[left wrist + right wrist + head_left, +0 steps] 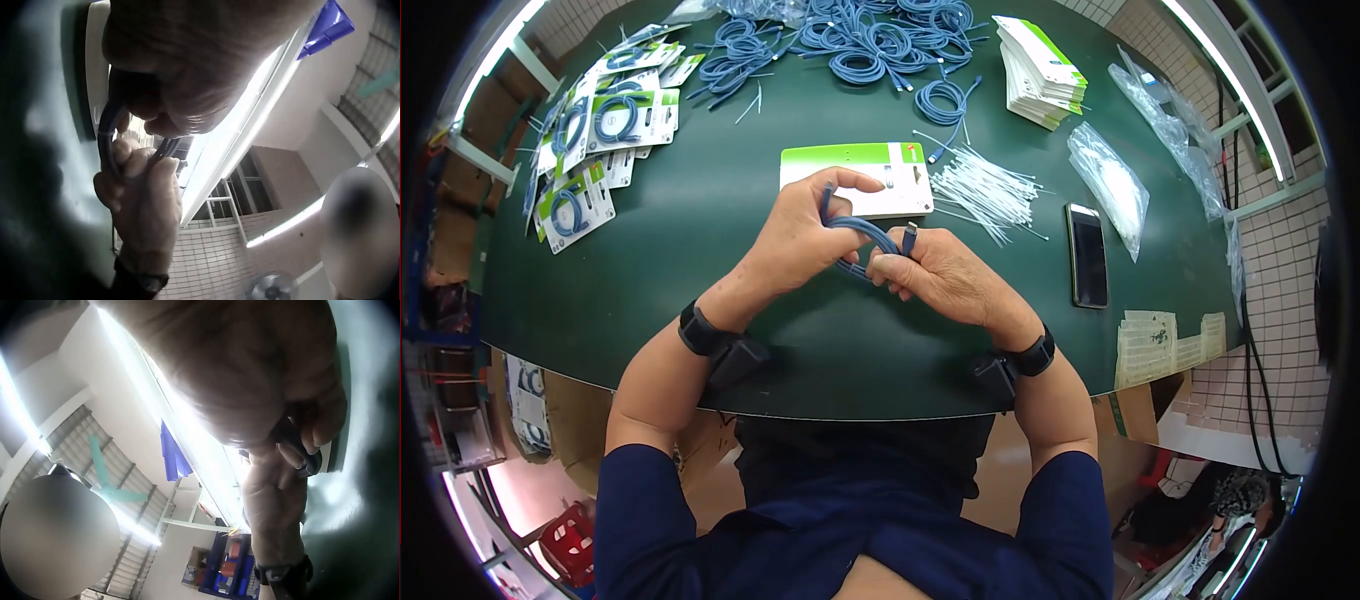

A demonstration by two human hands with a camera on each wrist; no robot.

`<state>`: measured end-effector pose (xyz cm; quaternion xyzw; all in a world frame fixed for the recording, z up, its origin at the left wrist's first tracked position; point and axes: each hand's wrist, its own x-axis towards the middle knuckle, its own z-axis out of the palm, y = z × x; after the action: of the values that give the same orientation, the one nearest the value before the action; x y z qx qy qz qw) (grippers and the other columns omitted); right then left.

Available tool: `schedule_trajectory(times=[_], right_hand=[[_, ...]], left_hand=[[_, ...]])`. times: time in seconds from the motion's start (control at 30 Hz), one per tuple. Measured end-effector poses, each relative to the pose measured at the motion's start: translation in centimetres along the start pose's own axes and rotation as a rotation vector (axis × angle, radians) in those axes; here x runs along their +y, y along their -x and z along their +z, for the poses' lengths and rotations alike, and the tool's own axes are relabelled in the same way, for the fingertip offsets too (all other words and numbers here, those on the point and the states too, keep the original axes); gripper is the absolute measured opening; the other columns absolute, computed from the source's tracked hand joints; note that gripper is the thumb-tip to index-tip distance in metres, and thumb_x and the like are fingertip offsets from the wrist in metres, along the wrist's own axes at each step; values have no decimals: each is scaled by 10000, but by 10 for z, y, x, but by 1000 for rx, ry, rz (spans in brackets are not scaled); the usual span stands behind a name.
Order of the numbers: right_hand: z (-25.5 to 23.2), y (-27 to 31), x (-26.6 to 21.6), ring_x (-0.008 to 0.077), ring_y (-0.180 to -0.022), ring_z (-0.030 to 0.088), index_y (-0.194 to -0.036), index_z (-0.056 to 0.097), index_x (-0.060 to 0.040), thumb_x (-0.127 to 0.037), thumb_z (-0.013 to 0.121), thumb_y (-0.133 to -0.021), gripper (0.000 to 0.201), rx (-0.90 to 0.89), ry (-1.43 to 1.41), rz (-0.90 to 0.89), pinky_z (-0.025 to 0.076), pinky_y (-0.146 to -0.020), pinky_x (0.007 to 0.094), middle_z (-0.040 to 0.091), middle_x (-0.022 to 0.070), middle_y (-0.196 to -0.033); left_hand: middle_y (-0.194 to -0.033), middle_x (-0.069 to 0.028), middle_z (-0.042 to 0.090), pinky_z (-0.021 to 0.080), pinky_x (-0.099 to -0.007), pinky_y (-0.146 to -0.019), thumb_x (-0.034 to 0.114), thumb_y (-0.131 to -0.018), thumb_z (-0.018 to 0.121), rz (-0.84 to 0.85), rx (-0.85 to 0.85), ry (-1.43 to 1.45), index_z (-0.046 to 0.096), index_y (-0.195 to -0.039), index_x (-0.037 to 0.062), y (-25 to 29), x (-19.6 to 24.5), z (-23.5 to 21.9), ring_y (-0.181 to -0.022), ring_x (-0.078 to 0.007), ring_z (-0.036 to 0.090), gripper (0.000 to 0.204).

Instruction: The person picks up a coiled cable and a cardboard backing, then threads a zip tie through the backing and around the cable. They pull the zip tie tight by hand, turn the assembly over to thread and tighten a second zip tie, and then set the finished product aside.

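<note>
A coiled blue cable [863, 226] is held between both hands above the dark green table, its connector end standing up beside the right index finger. My left hand [802, 228] grips the coil from the left, thumb and fingers around it. With curled fingers my right hand [945, 272] holds the coil's other side. Just beyond the hands lies a stack of white and green packaging cards [910, 185], partly covered by the left hand. In the left wrist view the cable [107, 140] loops between the two hands; in the right wrist view the cable [310, 464] is mostly hidden by fingers.
White cable ties [990, 190] lie in a pile right of the cards. More blue cables [870, 50] cover the table's far side. Carded cables [615, 120] are heaped at left. A card stack [1040, 75], plastic bag [1110, 185] and phone [1087, 256] sit at right.
</note>
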<state>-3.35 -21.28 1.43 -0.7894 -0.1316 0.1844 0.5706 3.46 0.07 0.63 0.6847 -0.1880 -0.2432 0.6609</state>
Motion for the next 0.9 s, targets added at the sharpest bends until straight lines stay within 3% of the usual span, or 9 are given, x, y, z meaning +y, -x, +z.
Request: schedule_trajectory(times=[0.07,0.17,0.3,0.4,0.53,0.57,0.63,0.73,0.9], right_hand=[[-1,1,1,80,-717,590,-935,684,-20,-196,590,-1069,240,12,37,76,514,-656,261,616,-2,-793],[2,5,-2,79,-694,590,-944,702,-17,-210,580,-1082,267,72,38,13,511,-638,256,624,4,-786],[-2,8,-5,78,-665,591,-951,710,-4,-229,560,-1102,309,126,29,-3,505,-612,252,639,12,-790],[-12,2,3,84,-649,587,-953,716,10,-250,561,-1109,341,201,-59,-64,502,-598,259,641,18,-774],[-18,4,8,87,-642,576,-961,724,21,-287,570,-1117,378,276,-262,-159,494,-585,261,632,13,-751],[-18,5,8,77,-650,578,-970,721,17,-292,564,-1122,379,280,-338,-173,489,-585,248,631,0,-767],[-16,6,8,67,-659,580,-979,718,13,-298,559,-1128,380,275,-410,-185,484,-586,235,629,-13,-783],[-6,6,13,62,-658,562,-1034,726,0,-331,574,-1125,376,213,-586,-105,466,-577,222,628,-13,-790],[-13,6,10,58,-658,547,-1175,695,-9,-290,633,-1097,298,205,-524,-52,448,-572,214,628,-5,-805]], left_hand=[[-728,30,570,494,-254,-625,-23,-842,721,3,16,-48,611,-1345,-20,1,0,3,-637,-56,554,515],[-732,29,578,525,-271,-669,-10,-850,720,25,44,-148,600,-1369,-17,0,1,8,-658,-56,567,533],[-862,-36,651,562,-324,-753,-3,-840,744,143,132,-285,601,-1363,-30,0,3,9,-801,-123,652,542],[-1089,-125,677,572,-381,-833,42,-834,802,856,706,-630,586,-1399,-21,3,18,23,-989,-231,684,609],[-1294,-195,621,567,-428,-908,103,-808,871,1052,373,-875,523,-1488,-2,19,15,14,-1125,-333,658,771],[-1294,-195,621,567,-428,-908,103,-808,871,1060,359,-883,523,-1488,-2,20,11,21,-1125,-333,658,771],[-1299,-210,629,576,-438,-913,140,-786,908,822,131,-891,474,-1539,11,20,1,49,-1116,-353,664,879],[-1293,-203,632,591,-391,-816,128,-761,930,838,146,-904,474,-1532,19,8,-9,61,-1046,-329,685,902],[-1263,-193,659,599,-365,-724,86,-744,938,849,99,-832,495,-1515,33,9,0,56,-942,-323,708,891]])
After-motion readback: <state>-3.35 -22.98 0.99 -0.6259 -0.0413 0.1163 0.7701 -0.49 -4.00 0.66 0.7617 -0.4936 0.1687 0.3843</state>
